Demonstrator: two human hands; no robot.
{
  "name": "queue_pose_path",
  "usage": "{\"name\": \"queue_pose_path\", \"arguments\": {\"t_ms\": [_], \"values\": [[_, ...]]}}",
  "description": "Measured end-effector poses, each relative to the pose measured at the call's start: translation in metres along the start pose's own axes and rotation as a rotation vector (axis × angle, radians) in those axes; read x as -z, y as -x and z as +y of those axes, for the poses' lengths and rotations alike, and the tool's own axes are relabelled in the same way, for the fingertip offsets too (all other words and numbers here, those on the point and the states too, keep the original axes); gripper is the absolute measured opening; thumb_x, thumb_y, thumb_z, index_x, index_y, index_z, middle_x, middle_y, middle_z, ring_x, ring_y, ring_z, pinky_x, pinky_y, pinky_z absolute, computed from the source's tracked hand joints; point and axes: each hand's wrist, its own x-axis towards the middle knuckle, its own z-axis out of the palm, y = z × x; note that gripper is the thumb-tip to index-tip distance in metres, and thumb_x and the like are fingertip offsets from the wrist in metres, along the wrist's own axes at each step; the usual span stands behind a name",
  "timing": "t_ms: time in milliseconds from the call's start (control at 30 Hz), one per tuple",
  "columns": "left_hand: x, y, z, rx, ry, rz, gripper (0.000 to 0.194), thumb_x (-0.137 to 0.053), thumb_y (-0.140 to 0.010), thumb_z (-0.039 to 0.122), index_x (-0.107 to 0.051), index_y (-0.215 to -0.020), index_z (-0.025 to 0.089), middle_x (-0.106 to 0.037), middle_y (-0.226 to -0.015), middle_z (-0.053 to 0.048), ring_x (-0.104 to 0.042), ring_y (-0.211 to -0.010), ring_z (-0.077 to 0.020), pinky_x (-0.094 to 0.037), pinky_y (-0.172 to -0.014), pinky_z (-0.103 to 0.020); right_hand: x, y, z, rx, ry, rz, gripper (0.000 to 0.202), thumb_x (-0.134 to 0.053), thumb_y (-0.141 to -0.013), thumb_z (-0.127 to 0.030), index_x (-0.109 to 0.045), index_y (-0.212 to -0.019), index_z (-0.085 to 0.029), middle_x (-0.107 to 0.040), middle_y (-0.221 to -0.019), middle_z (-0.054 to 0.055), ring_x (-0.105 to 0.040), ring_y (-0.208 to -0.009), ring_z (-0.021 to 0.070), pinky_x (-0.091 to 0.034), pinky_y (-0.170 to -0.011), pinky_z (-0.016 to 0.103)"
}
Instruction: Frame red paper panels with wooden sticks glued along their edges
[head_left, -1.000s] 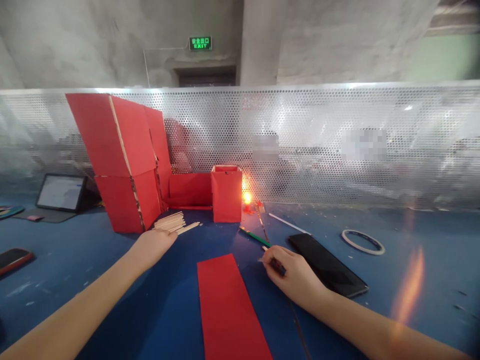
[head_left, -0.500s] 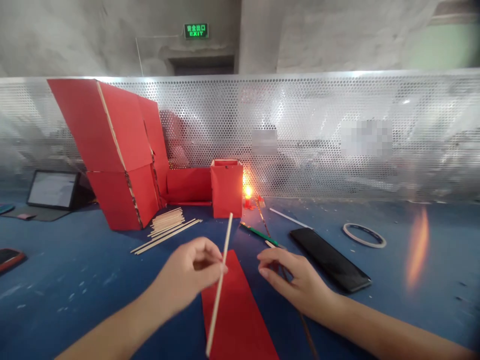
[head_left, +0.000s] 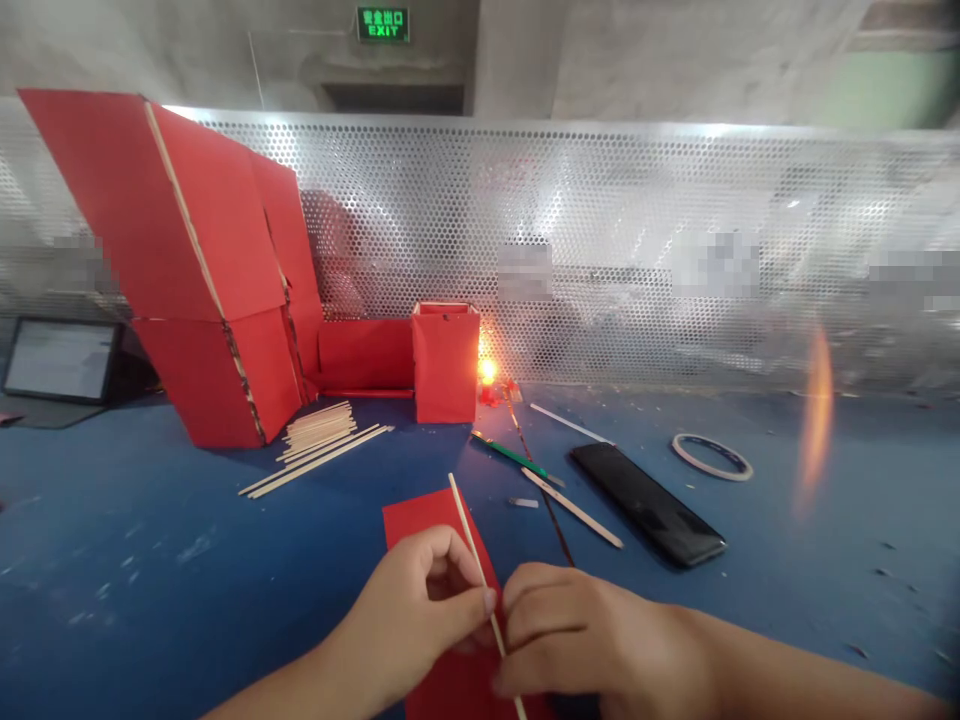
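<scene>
A thin pale wooden stick (head_left: 466,528) is pinched between the thumb and fingers of my left hand (head_left: 427,600), slanting over a red sheet (head_left: 420,512) on the blue table. Close on its right side, my right hand (head_left: 585,630) has its fingers curled near the lower part of the stick; whether they grip it or something else is hidden. More wooden sticks (head_left: 319,435) lie in a pile beyond my left hand.
Behind stand a tall red box structure (head_left: 217,250), a small red open box (head_left: 446,365) and a lit flame (head_left: 487,370). On the right lie a green-handled tool (head_left: 517,460), a flat stick (head_left: 574,508), a black phone (head_left: 649,505) and a tape ring (head_left: 711,458).
My right hand has moved down and left, beside the stick, with its fingers more curled. The stick now leans the other way, its top to the left. The camera view has shifted slightly.
</scene>
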Motion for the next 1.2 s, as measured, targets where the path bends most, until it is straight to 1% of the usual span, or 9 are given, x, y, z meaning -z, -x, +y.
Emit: {"name": "queue_pose_path", "arguments": {"t_ms": [167,300,367,433,500,567,700,900,1200], "values": [[-0.005,0.002,0.002,0.05,-0.105,-0.021,0.032,-0.075,-0.069,0.041,-0.051,-0.074,0.021,-0.065,-0.063,0.004,-0.062,-0.053,-0.0123,-0.048,-0.053,-0.025,0.005,0.003,-0.002,0.019,0.05,-0.024,0.07,-0.004,-0.104,-0.043,-0.066,-0.118,-0.012,-0.071,-0.08,0.015,-0.063,-0.075,0.0246,-0.054,-0.083,0.038],[-0.004,0.012,0.003,-0.077,-0.505,0.029,0.027,-0.056,-0.084,0.046,-0.048,-0.073,0.023,-0.059,-0.056,0.004,-0.055,-0.046,-0.0136,-0.04,-0.046,-0.026,0.015,0.007,-0.002,-0.047,0.086,-0.113,0.054,-0.023,-0.104,-0.039,-0.069,-0.11,-0.012,-0.071,-0.085,0.016,-0.063,-0.082,0.0255,-0.056,-0.084,0.037],[0.002,0.015,0.003,-0.237,-0.778,0.069,0.022,-0.051,-0.089,0.041,-0.054,-0.077,0.023,-0.066,-0.068,-0.002,-0.064,-0.062,-0.0197,-0.05,-0.058,-0.031,0.018,0.008,-0.002,-0.104,0.076,-0.126,0.046,-0.035,-0.102,-0.039,-0.072,-0.106,-0.012,-0.071,-0.091,0.016,-0.064,-0.09,0.0257,-0.056,-0.087,0.036],[0.011,0.014,0.002,-0.376,-1.024,0.097,0.027,-0.053,-0.09,0.043,-0.065,-0.097,0.02,-0.074,-0.102,-0.012,-0.069,-0.098,-0.0311,-0.056,-0.085,-0.046,0.019,0.009,-0.002,-0.128,0.06,-0.114,0.047,-0.042,-0.099,-0.045,-0.073,-0.107,-0.011,-0.071,-0.094,0.017,-0.065,-0.095,0.0258,-0.054,-0.091,0.035],[0.02,0.012,0.002,-0.397,-1.214,0.096,0.052,-0.055,-0.089,0.053,-0.062,-0.125,0.016,-0.061,-0.139,-0.02,-0.051,-0.132,-0.042,-0.042,-0.108,-0.064,0.018,0.01,-0.001,-0.132,0.049,-0.077,0.05,-0.047,-0.096,-0.053,-0.073,-0.112,-0.013,-0.071,-0.097,0.016,-0.065,-0.097,0.025,-0.053,-0.094,0.035],[0.024,0.009,0.001,-0.306,-1.331,0.042,0.071,-0.053,-0.088,0.061,-0.052,-0.141,0.013,-0.045,-0.155,-0.021,-0.034,-0.145,-0.0453,-0.029,-0.114,-0.071,0.016,0.011,0.001,-0.136,0.034,-0.04,0.052,-0.052,-0.093,-0.058,-0.072,-0.116,-0.016,-0.07,-0.099,0.015,-0.066,-0.099,0.0243,-0.052,-0.096,0.034],[0.024,0.008,0.002,-0.173,-1.411,-0.015,0.072,-0.049,-0.091,0.057,-0.044,-0.148,0.012,-0.04,-0.157,-0.02,-0.035,-0.145,-0.0419,-0.029,-0.115,-0.068,0.01,0.015,0.01,-0.109,-0.011,-0.012,0.056,-0.057,-0.09,-0.06,-0.07,-0.119,-0.013,-0.068,-0.111,0.018,-0.064,-0.109,0.0261,-0.05,-0.101,0.039],[0.021,0.01,0.007,-0.247,-1.458,-0.002,0.064,-0.052,-0.09,0.05,-0.047,-0.147,0.021,-0.04,-0.159,-0.014,-0.036,-0.145,-0.0397,-0.031,-0.115,-0.066,0.004,0.018,0.021,-0.069,-0.065,-0.009,0.058,-0.063,-0.088,-0.054,-0.069,-0.116,-0.004,-0.067,-0.114,0.022,-0.062,-0.115,0.0262,-0.048,-0.103,0.037],[0.02,0.012,0.011,-0.314,-1.448,-0.051,0.055,-0.048,-0.093,0.045,-0.049,-0.145,0.029,-0.047,-0.156,-0.007,-0.037,-0.143,-0.0417,-0.031,-0.113,-0.071,0.0,0.021,0.022,-0.081,-0.076,-0.007,0.049,-0.07,-0.082,-0.043,-0.067,-0.118,-0.01,-0.066,-0.116,0.018,-0.062,-0.114,0.0258,-0.05,-0.1,0.038]]}}
